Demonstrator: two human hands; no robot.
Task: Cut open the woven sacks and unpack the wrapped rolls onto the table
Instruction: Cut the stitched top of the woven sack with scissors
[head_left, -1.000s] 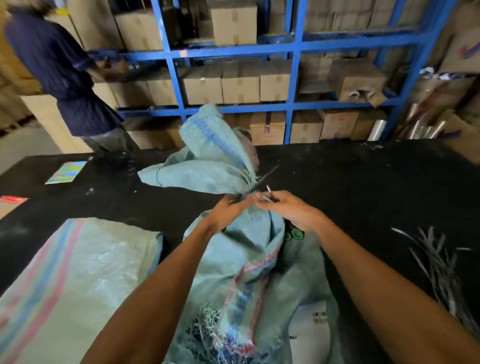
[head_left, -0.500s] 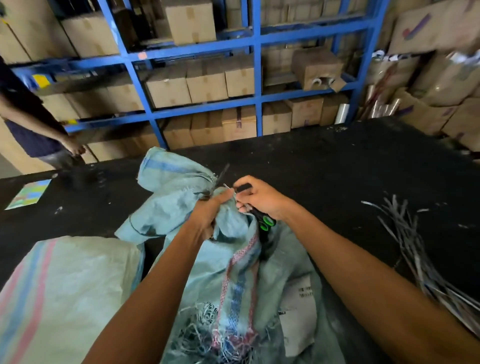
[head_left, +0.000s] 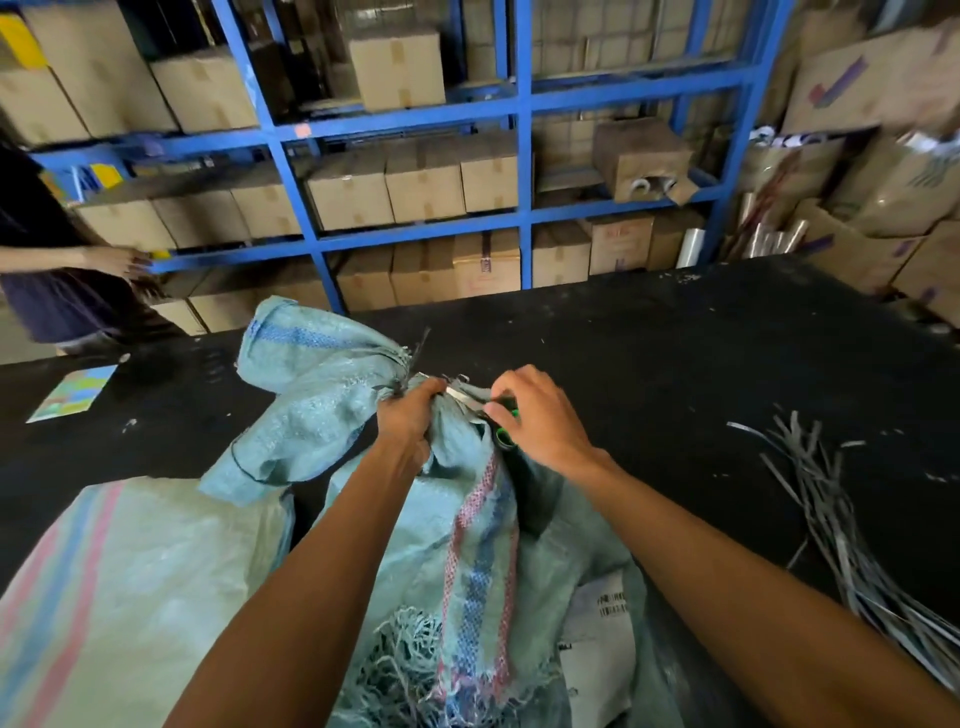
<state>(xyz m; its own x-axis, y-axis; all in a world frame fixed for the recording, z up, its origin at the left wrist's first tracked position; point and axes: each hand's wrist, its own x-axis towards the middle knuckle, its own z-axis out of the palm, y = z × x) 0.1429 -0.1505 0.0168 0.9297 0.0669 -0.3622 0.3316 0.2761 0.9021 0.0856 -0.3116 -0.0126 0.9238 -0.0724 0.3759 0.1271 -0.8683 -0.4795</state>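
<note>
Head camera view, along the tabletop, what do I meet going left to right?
Colourful sheet → pale striped sack → left hand gripping the green sack's neck → right hand holding scissors → loose cut straps.

— What sort of place is this?

— A warehouse or packing room. Blue steel racking fills the top of the frame, its shelves stacked with sealed cardboard boxes.

— Anything else?

— More cartons are heaped at the upper right, with shiny film rolls leaning beside them. A big black work table spans the middle, with cut strapping strips lying at right.
</note>
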